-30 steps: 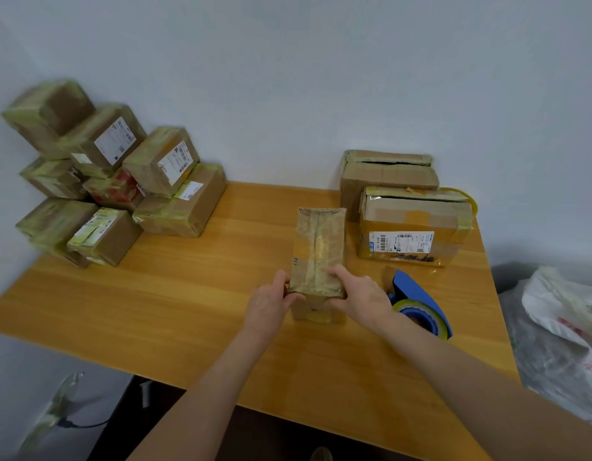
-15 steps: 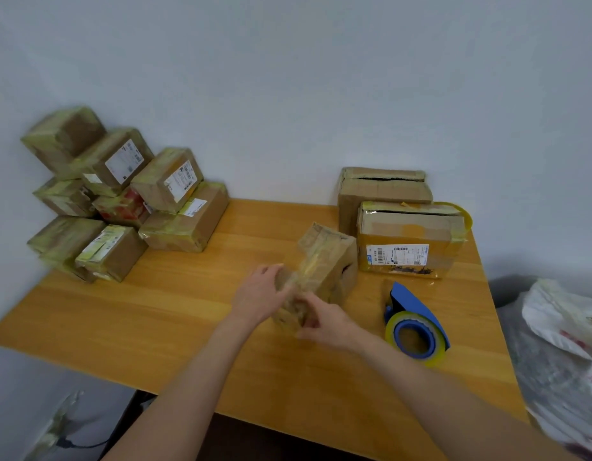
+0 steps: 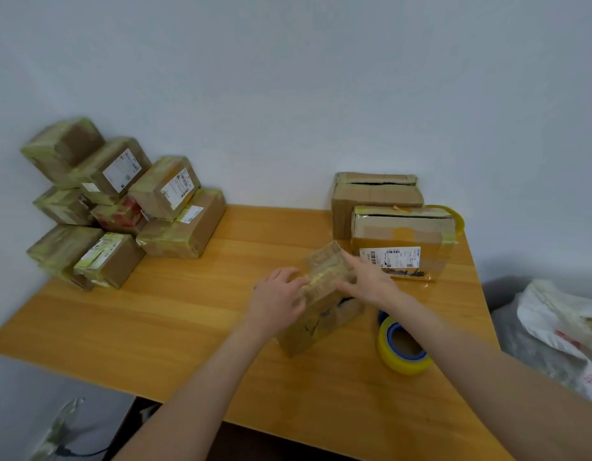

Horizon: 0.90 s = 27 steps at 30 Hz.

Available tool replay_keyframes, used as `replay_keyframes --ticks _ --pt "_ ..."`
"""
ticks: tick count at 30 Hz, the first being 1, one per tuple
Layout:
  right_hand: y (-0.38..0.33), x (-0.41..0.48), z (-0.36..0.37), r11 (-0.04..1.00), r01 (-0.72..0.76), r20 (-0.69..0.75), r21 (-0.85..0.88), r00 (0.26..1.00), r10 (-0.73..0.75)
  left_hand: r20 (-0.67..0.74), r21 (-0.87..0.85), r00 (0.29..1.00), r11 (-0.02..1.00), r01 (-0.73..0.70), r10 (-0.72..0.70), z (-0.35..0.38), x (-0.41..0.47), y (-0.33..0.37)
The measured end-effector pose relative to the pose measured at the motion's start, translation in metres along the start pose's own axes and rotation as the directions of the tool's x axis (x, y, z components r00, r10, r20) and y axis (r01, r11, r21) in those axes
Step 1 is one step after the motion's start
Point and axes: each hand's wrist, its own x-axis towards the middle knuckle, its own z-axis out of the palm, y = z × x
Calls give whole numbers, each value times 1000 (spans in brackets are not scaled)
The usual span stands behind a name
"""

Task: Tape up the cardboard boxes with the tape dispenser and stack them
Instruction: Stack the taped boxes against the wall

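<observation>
On table [image 3: 188, 311] | left hand [image 3: 277, 298], right hand [image 3: 369, 281] hold taped box [image 3: 313, 329] | contents hidden

Table [image 3: 195, 311] lies bare between stacked boxes [image 3: 121, 207] and tape dispenser [image 3: 404, 347]

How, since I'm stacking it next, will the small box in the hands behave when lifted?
Probably light: the left hand and right hand hold the small box tilted with no visible strain. Likely stiff, being cardboard with straight edges. Its glossy tape wrap may be slippery, so a firm hold seems wise.
</observation>
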Motion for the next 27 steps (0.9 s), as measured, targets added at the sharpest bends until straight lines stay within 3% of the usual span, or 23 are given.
replay_keyframes --ticks 2,6,9,12,13,15,18,21,25,27 --pt "0 2 7 999 -12 13 -53 1000 13 -95 -53 994 998 46 -51 4 -8 17" --pt "-7 -5 11 985 -9 -24 -170 1000 5 43 -227 927 900 371 -372 10 -11 21" --pt "-13 -10 0 974 -4 -32 -225 999 -3 66 -348 861 797 494 -505 12 -7 10" --pt "-15 -6 -2 987 -24 -139 -157 990 2 186 -583 781 573 576 -596 13 0 14" --pt "-15 -3 0 996 -46 -102 -81 994 38 216 -653 773 501 568 -596 14 3 18" --pt "-12 3 5 996 -85 26 28 996 84 235 -717 792 449 532 -564 18 8 25" --pt "1 1 13 996 -84 34 14 996 83 232 -691 835 519 503 -500 24 12 31" --pt "11 -12 17 993 -34 -1 111 999 34 269 -578 861 643 502 -431 26 11 33" --pt "24 -21 9 958 11 97 287 994 -41 312 -375 882 807 456 -353 29 5 33" --pt "41 -23 8 973 -31 77 231 997 13 281 -350 903 841 412 -326 31 4 30"
